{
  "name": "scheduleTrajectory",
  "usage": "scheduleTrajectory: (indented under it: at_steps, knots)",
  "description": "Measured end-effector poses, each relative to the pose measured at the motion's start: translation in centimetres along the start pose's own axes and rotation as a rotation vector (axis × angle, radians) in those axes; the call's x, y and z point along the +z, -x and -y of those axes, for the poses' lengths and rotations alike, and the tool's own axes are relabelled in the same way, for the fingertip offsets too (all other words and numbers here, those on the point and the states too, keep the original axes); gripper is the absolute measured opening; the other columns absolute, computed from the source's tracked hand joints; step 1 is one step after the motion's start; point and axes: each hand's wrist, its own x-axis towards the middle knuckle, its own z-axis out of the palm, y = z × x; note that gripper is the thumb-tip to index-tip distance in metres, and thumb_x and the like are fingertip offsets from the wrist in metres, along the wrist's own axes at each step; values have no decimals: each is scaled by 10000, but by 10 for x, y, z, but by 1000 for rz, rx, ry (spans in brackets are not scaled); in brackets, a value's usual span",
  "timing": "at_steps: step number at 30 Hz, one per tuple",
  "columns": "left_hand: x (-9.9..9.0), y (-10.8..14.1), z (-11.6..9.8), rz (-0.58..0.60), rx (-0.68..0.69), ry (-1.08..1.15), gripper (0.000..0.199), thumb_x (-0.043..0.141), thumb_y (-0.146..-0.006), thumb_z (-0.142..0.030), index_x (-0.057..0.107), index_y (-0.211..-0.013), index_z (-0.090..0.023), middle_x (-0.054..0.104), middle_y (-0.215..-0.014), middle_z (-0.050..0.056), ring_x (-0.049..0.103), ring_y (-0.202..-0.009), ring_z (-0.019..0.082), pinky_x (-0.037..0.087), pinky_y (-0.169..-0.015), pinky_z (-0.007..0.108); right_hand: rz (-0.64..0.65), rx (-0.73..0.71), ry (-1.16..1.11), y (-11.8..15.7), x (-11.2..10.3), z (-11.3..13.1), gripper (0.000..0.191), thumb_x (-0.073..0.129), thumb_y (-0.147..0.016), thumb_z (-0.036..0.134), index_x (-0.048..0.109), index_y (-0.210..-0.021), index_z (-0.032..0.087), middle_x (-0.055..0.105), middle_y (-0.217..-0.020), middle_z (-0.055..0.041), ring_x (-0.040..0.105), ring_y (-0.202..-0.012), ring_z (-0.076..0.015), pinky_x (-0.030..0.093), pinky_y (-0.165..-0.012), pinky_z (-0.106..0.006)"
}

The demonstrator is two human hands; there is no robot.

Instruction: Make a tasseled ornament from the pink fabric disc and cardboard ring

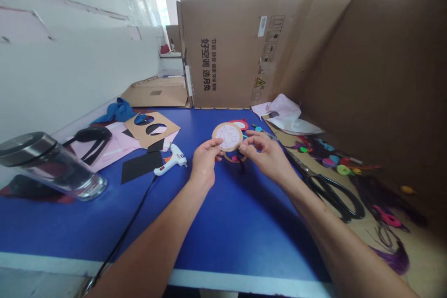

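- Roughly centre frame, a round cardboard ring (227, 136) is held up just above the blue counter (209, 223), at chest-side of the glue gun; a pale paper disc (228, 136) marked with a web of dark lines fills its opening.
- Left hand (206, 160): fingers (217, 145) pinched narrow on the ring's lower left rim, thumb side toward the camera.
- Right hand (260, 151): fingers (247, 149) curled narrow at the lower right rim, apparently pinching it; exact contact partly hidden.
- Below the ring, a further curved cardboard strip with a red bit (234, 158) shows; cannot tell whether it is joined.
- Handling, judged: ring looks light and fairly stiff, though thin enough to bend under a hard squeeze. Paper disc likely fragile. Best held by the rim, clear of the paper.
- Just left of the hands, a white hot glue gun (172, 160) lies on its side, black cord (138, 200) trailing toward the near edge.
- Farther left: black sheet (141, 166), cardboard stencil with oval cut-outs (152, 129), pink paper (104, 146), blue cloth (117, 111), glass tumbler with dark lid (52, 167).
- Behind the ring, a red-edged oval piece (240, 124).
- Right side, on a cardboard sheet: black-handled scissors (335, 198), coloured felt bits (328, 156), purple tassel (394, 258), white bag (288, 116).
- Cardboard box panel (240, 51) walls off the far end.
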Motion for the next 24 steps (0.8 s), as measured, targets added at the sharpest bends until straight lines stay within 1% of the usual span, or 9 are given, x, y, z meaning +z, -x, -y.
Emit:
scheduleTrajectory:
  at_steps: [2, 5, 6, 8, 11, 17, 20, 24]
  knots:
    - [0, 0, 0, 9, -4, -15, 231, 703, -675, -124, 801, -880, -164, 710, -733, 34, 577, -627, 107, 386, -580, 231, 41, 60, -71, -1, -1, -2, 250, 717, -873, 464, 770, -789, 235, 761, -1151, -107, 593, -1349, -326, 483, -1072, -461]
    - [0, 1, -1, 33, -12, -45, 244, 691, -675, -126, 807, -885, -170, 691, -694, 26, 579, -627, 112, 380, -573, 229, 80, 125, -193, -2, -1, -4, 263, 737, -851, 467, 761, -779, 216, 757, -1196, -96, 671, -1184, -292, 539, -961, -398]
    - [0, 1, -1, 42, -17, -57, 241, 693, -674, -130, 807, -881, -172, 689, -691, 25, 578, -627, 113, 380, -572, 230, 93, 137, -222, -2, -1, -3, 264, 739, -851, 466, 758, -784, 211, 765, -1156, -91, 692, -1101, -272, 550, -924, -381]
    - [0, 3, -1, 58, -33, -80, 225, 700, -668, -136, 805, -863, -176, 691, -698, 26, 572, -622, 113, 379, -570, 233, 113, 158, -254, -1, -1, -2, 268, 743, -848, 469, 754, -805, 204, 776, -1006, -76, 701, -937, -237, 558, -854, -358]
    - [1, 5, -1, 75, -57, -106, 201, 706, -657, -145, 797, -832, -182, 692, -707, 26, 560, -613, 110, 372, -563, 236, 116, 189, -276, -1, -1, 1, 287, 763, -816, 483, 745, -830, 197, 756, -844, -49, 679, -797, -211, 551, -772, -336]
    - [4, 8, 0, 122, -81, -130, 169, 715, -641, -173, 772, -800, -181, 674, -692, 18, 558, -612, 107, 362, -552, 226, 111, 228, -253, -1, -2, 4, 299, 750, -804, 487, 729, -783, 189, 734, -774, -28, 640, -717, -179, 517, -716, -303]
    - [4, 8, 0, 133, -76, -106, 166, 711, -638, -179, 724, -804, -185, 669, -696, 8, 583, -628, 112, 386, -569, 224, 75, 247, -222, -2, -3, 7, 304, 759, -784, 487, 732, -765, 185, 719, -742, -20, 615, -680, -165, 493, -681, -293]
    - [3, 8, 0, 84, -97, -24, 225, 679, -640, -160, 625, -853, -210, 676, -734, -4, 655, -692, 139, 447, -631, 242, 28, 275, -222, -2, -5, 12, 315, 762, -773, 493, 743, -770, 178, 729, -746, -38, 622, -681, -173, 491, -662, -296]
